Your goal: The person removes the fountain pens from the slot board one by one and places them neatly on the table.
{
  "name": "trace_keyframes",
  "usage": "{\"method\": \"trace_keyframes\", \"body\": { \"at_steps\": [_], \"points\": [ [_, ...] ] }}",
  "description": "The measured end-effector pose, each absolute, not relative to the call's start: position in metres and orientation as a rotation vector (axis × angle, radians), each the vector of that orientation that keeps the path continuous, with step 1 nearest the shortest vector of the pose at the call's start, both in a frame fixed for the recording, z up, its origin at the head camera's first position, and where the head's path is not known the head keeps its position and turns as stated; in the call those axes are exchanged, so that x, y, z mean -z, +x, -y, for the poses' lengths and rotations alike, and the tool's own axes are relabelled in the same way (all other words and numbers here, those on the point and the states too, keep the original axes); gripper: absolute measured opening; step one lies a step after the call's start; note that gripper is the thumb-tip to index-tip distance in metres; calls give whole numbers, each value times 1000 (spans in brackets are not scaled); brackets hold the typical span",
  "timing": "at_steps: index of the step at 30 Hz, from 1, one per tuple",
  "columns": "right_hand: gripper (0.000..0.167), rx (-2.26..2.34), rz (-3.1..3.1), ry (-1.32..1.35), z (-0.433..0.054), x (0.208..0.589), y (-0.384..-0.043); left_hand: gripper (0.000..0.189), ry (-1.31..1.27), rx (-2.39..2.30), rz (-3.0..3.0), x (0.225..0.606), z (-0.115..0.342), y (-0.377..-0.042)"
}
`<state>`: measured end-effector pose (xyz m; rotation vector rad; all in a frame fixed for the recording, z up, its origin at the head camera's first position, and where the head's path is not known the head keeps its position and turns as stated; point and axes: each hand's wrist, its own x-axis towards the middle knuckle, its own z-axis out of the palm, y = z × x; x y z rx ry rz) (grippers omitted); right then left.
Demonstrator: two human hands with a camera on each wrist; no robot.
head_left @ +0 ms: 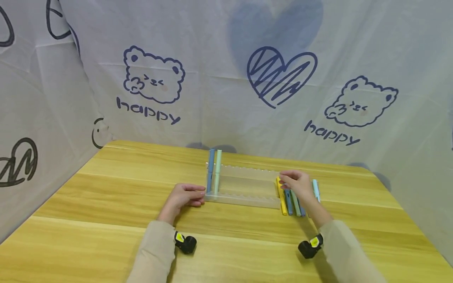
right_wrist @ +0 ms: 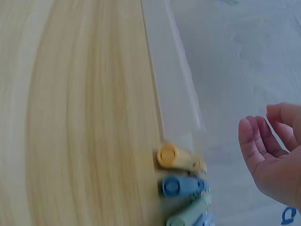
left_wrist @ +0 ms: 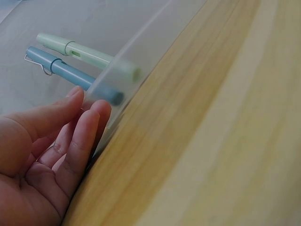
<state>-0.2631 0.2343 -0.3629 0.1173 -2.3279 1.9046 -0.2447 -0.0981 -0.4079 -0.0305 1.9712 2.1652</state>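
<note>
A clear plastic pen rack (head_left: 244, 198) lies on the wooden table (head_left: 106, 196). A blue pen (head_left: 210, 169) and a pale green pen (head_left: 218, 169) rest across its left end. My left hand (head_left: 192, 195) lies flat beside the rack's front left corner, its straight fingertips (left_wrist: 96, 110) touching the clear wall (left_wrist: 136, 52) below the green pen (left_wrist: 89, 52) and blue pen (left_wrist: 70, 73). My right hand (head_left: 295, 182) hovers over a row of pens to the right of the rack: a yellow pen (head_left: 282, 201), a blue pen (right_wrist: 178, 187) and a green pen (right_wrist: 190, 214). Its fingers (right_wrist: 251, 141) are loosely bent and hold nothing.
A pale blue pen (head_left: 316, 190) lies at the row's right end. Printed fabric walls (head_left: 226, 78) enclose the table at the back and on both sides. Bare wood stretches to the front and left of the rack.
</note>
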Motion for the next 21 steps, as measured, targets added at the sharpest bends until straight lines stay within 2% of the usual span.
{"method": "trace_keyframes", "body": {
  "at_steps": [6,21],
  "points": [
    [15,-1936,2343,145,-212,359,-262,29,-20,-2172,-1959,408,99,-245],
    [20,-2030,2306,279,-162,363,-267,29,-54,-2158,-1969,406,98,-244]
  ]
}}
